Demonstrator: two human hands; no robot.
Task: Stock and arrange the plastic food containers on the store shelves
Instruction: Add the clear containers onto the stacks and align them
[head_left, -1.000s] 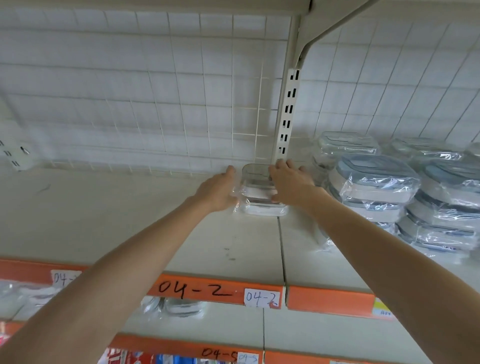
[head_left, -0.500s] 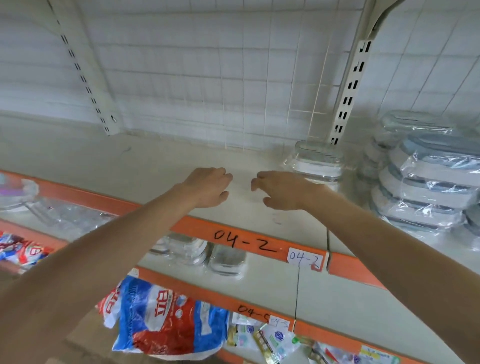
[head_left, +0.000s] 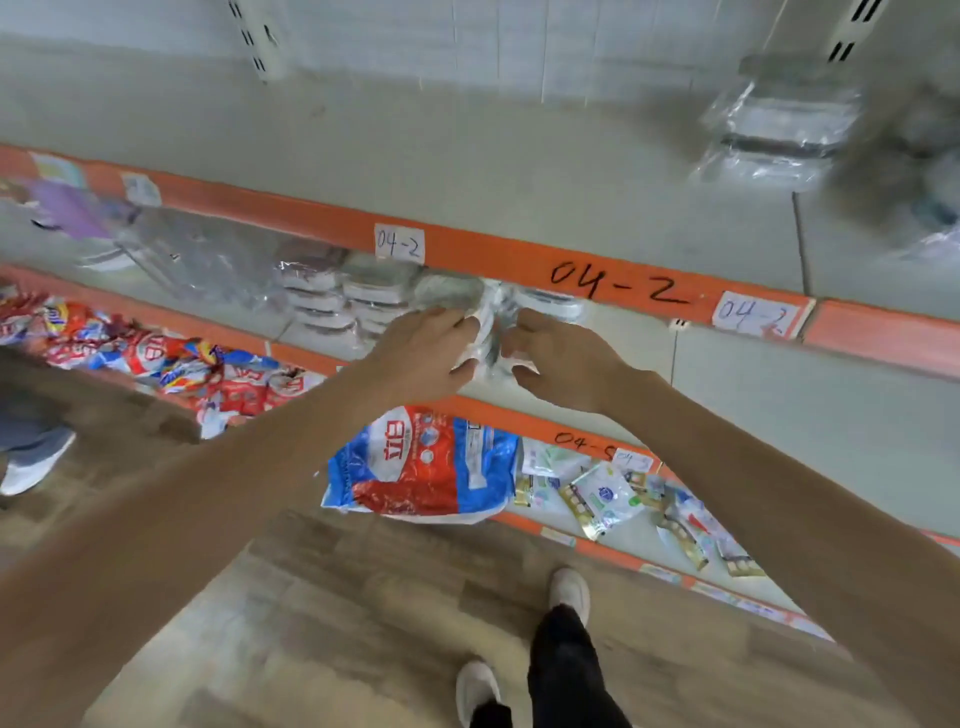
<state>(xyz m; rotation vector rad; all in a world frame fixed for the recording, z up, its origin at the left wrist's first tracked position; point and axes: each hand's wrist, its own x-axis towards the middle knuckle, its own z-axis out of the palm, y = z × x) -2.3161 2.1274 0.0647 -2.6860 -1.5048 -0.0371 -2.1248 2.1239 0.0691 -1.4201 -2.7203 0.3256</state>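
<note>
wrapped container between left hand and right hand, gripped from both sides; stood on edge, long axis roughly vertical, blurred.

Even bright light, motion blur, wide-angle warp

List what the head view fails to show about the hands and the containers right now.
- Wrapped container between the left hand and right hand: shape and grip hidden by fingers and glare.
- Container stack on the upper shelf: motion blur hides the count.
- Stacks on the lower shelf: tops hidden by the orange shelf edge.
</note>
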